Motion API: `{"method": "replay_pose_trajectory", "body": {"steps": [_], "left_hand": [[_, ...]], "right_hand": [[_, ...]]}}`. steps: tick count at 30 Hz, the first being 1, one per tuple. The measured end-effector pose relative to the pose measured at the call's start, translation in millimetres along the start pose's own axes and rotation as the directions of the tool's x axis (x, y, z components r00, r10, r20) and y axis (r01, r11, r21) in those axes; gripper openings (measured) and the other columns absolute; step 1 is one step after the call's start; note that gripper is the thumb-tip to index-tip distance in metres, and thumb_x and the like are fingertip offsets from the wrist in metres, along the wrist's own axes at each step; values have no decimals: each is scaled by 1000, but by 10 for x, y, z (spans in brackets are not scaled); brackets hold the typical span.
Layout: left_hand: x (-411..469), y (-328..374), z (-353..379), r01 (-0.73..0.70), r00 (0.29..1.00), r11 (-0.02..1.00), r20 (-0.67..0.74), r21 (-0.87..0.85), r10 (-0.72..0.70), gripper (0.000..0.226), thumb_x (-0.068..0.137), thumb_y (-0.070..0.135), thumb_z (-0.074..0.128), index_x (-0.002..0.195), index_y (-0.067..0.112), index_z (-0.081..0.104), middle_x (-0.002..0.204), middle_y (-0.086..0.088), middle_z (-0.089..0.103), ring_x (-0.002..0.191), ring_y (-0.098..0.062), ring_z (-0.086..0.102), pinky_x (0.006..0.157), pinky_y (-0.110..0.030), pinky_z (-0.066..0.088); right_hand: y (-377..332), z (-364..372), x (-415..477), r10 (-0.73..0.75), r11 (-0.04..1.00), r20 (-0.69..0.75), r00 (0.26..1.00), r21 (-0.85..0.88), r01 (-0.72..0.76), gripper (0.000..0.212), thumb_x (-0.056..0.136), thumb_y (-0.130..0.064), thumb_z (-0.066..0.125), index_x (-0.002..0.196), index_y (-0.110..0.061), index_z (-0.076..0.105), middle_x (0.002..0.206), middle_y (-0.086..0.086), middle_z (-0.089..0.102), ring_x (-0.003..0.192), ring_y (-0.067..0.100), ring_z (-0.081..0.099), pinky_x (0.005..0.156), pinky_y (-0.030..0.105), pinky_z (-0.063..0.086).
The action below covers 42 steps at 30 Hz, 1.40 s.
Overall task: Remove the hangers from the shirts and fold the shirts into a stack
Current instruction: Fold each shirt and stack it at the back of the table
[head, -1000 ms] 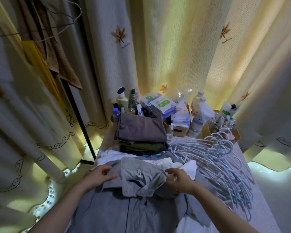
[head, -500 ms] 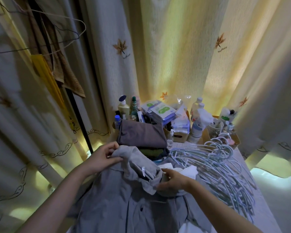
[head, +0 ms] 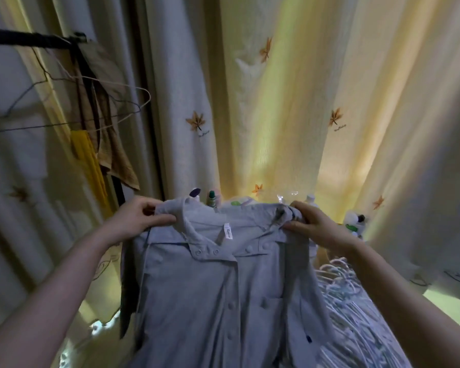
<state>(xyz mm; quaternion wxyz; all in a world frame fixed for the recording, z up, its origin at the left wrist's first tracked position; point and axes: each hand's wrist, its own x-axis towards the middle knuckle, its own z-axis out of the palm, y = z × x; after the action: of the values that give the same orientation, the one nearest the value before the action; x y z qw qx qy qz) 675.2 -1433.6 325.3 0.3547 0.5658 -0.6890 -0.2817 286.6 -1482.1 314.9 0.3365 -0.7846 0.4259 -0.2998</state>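
Shows as two arms only, bare from the wrists to the lower corners of the view. Comes in slim and smooth along the left forearm (head: pixel 64 282) and the right forearm (head: pixel 398 288), uncovered over the whole visible length. Ends in a bare left hand (head: pixel 138 219) and right hand (head: pixel 316 227), with nails seemingly kept short, though blurred.

The shirt (head: pixel 218 282), bunched low over the table a second ago, now hangs lifted and spread flat, front facing the camera. The left hand (head: pixel 137 219) and right hand (head: pixel 312 225) have risen and moved apart, each pinching a shoulder. The raised shirt now hides the folded stack and most bottles (head: pixel 355 223).
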Motion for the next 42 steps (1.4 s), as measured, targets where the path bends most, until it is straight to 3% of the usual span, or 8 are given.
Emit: {"method": "replay_pose_trajectory", "body": {"steps": [4, 9, 14, 22, 27, 37, 40, 42], "left_hand": [[212, 478, -354, -158, 966, 982, -222, -103, 132, 16, 64, 40, 70, 77, 50, 72, 77, 22, 72, 73, 7, 66, 62, -8, 50], [320, 954, -565, -333, 891, 925, -383, -182, 245, 18, 81, 15, 65, 90, 30, 71, 74, 23, 71, 73, 7, 66, 66, -9, 52], [359, 1369, -801, -443, 837, 880, -433, -173, 336, 28, 85, 13, 62, 112, 11, 61, 79, 22, 71, 77, 8, 66, 68, -7, 51], [300, 1260, -791, -283, 953, 958, -128, -55, 274, 28, 62, 29, 72, 82, 49, 73, 76, 22, 72, 77, 7, 67, 65, -8, 51], [217, 829, -412, 20, 986, 982, 156, 188, -50, 42, 56, 54, 72, 87, 26, 71, 87, 12, 72, 78, -5, 69, 63, -19, 52], [-107, 511, 831, 221, 942, 968, -231, -117, -243, 10, 91, 27, 60, 82, 24, 64, 71, 4, 68, 66, -5, 65, 48, -12, 43], [-204, 614, 1217, 165, 920, 940, -295, -300, -256, 11, 94, 24, 56, 93, 18, 65, 82, -3, 70, 78, -12, 68, 69, -25, 55], [-292, 680, 1404, 128, 919, 926, -308, -355, -245, 15, 94, 28, 55, 102, 18, 64, 95, -3, 71, 93, -19, 66, 85, -37, 53]], "right_hand": [[-498, -284, 121, -84, 982, -119, 989, 161, 103, 22, 84, -19, 65, 97, -4, 56, 104, 26, 57, 102, 43, 56, 89, 56, 46], [-964, -510, 103, -250, 919, -44, 967, 305, 251, 43, 65, -36, 81, 99, -17, 64, 101, 8, 63, 96, 27, 62, 78, 35, 57], [-1170, -962, 217, -263, 830, 54, 963, 522, 197, 38, 80, -47, 68, 105, -18, 69, 102, 4, 69, 90, 17, 68, 72, 24, 57], [-895, -1104, 227, -162, 957, 209, 964, 271, 102, 33, 87, -15, 62, 111, 8, 62, 112, 25, 64, 104, 38, 63, 86, 43, 56], [-739, -771, 121, -56, 998, 74, 996, 34, 53, 42, 64, -34, 78, 89, -1, 72, 91, 17, 73, 89, 32, 70, 81, 47, 56], [-367, 390, -20, 234, 972, -343, 910, 68, -224, 14, 81, -8, 67, 89, 2, 62, 80, 16, 67, 77, 17, 58, 67, 33, 50], [-645, 847, -132, 267, 938, -312, 912, 302, -171, 10, 79, -7, 65, 88, -10, 62, 68, -8, 66, 64, -1, 62, 51, 8, 43], [-797, 1097, -212, 302, 854, -227, 926, 496, -157, 13, 82, -9, 66, 93, -13, 61, 71, -5, 70, 66, -4, 65, 55, 11, 49]]}}
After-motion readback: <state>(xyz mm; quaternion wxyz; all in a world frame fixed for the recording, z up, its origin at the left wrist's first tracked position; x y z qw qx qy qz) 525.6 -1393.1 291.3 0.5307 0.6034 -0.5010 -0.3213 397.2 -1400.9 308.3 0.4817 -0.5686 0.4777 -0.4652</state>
